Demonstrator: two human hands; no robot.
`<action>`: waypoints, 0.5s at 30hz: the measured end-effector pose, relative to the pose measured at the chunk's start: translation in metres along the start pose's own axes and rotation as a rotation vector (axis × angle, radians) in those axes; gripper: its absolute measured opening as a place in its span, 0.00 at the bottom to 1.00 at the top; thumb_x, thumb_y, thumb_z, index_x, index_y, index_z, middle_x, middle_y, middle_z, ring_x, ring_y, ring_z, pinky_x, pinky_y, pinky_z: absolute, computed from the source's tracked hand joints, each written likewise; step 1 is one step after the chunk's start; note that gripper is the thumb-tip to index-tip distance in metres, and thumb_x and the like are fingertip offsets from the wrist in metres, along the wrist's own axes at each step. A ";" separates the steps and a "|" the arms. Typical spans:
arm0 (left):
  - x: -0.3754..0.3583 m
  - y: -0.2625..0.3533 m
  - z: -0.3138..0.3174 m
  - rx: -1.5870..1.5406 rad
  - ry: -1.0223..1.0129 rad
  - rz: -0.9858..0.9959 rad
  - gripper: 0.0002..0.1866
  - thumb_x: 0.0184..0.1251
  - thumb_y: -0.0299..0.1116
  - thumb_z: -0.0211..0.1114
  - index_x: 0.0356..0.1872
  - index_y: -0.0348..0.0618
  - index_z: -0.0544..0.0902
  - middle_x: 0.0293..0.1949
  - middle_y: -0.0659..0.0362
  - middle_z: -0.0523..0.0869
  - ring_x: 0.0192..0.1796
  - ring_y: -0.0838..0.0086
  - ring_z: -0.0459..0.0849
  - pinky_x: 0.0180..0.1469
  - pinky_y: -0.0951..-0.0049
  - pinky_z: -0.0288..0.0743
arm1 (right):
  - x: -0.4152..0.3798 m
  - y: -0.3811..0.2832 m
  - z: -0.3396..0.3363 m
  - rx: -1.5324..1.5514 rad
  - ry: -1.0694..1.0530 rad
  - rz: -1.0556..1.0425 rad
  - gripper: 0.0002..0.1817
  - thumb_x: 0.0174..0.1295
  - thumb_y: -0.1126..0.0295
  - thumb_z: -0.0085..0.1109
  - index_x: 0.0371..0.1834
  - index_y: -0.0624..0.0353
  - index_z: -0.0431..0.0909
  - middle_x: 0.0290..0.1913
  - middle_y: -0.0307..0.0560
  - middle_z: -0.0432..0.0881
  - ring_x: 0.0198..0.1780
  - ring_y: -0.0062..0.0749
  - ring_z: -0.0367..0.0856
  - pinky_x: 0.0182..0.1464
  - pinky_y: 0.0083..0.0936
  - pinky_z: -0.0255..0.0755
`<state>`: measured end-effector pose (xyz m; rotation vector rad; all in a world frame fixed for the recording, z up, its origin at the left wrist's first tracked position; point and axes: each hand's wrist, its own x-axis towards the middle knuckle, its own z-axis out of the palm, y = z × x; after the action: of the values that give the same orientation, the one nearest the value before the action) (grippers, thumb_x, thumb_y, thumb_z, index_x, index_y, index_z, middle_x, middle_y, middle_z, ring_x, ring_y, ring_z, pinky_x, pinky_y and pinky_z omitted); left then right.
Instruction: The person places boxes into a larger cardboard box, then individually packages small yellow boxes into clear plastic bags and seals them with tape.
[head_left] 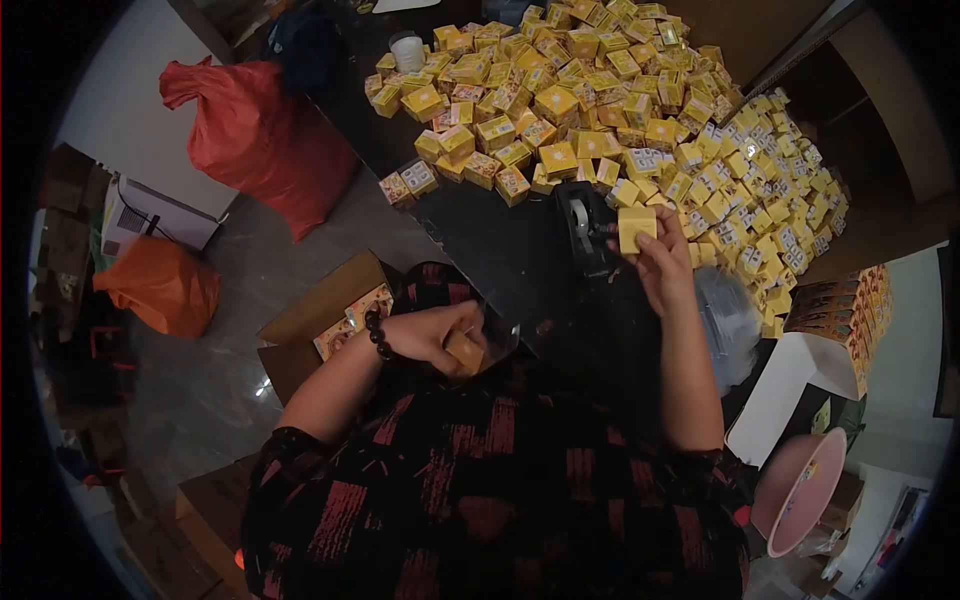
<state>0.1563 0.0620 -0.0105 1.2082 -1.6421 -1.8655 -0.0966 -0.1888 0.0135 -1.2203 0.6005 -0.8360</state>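
My right hand (664, 262) pinches a small yellow box (637, 228) between thumb and fingers, just to the right of a black tape dispenser (580, 232) on the dark table. My left hand (432, 334), with a dark bead bracelet at the wrist, is closed round another small box (465, 351), orange-yellow in the dim light, close to my body at the table's near edge. Something clear and shiny (504, 335), perhaps plastic film, shows beside that box. A large heap of small yellow boxes (558, 102) covers the far part of the table.
A white cup (407, 52) stands at the heap's left edge. Clear plastic (728, 325) lies right of my right forearm, near a printed carton (830, 335) and a pink basin (800, 492). Red (250, 140) and orange (165, 285) sacks and an open cardboard box (330, 310) are at left.
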 end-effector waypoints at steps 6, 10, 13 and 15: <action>0.047 0.044 0.012 0.021 0.599 0.244 0.37 0.46 0.22 0.69 0.62 0.41 0.64 0.47 0.54 0.81 0.54 0.67 0.80 0.56 0.69 0.73 | -0.073 -0.035 0.054 -0.142 -0.267 0.144 0.22 0.61 0.78 0.57 0.59 0.57 0.66 0.49 0.42 0.77 0.50 0.24 0.77 0.51 0.22 0.72; 0.056 0.060 0.020 0.130 0.677 0.252 0.37 0.45 0.21 0.67 0.63 0.41 0.65 0.51 0.51 0.78 0.56 0.60 0.79 0.58 0.67 0.73 | -0.085 -0.035 0.062 -0.368 -0.232 0.053 0.28 0.56 0.86 0.59 0.59 0.58 0.66 0.51 0.42 0.77 0.54 0.23 0.75 0.54 0.20 0.71; 0.054 0.062 0.020 0.227 0.749 0.246 0.38 0.44 0.20 0.67 0.63 0.43 0.66 0.53 0.50 0.76 0.57 0.58 0.77 0.58 0.66 0.73 | -0.084 -0.030 0.060 0.092 -0.235 0.204 0.29 0.54 0.87 0.62 0.59 0.59 0.65 0.52 0.43 0.76 0.55 0.23 0.75 0.55 0.20 0.69; 0.050 0.065 0.021 0.285 0.785 0.232 0.38 0.44 0.20 0.67 0.62 0.44 0.67 0.53 0.50 0.75 0.57 0.57 0.77 0.57 0.66 0.73 | -0.087 -0.033 0.063 -0.083 -0.270 0.064 0.28 0.55 0.85 0.61 0.59 0.61 0.65 0.52 0.43 0.75 0.56 0.25 0.74 0.57 0.20 0.69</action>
<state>0.0957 0.0212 0.0319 1.5179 -1.5071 -0.8489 -0.1044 -0.0857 0.0587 -1.3558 0.4555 -0.5848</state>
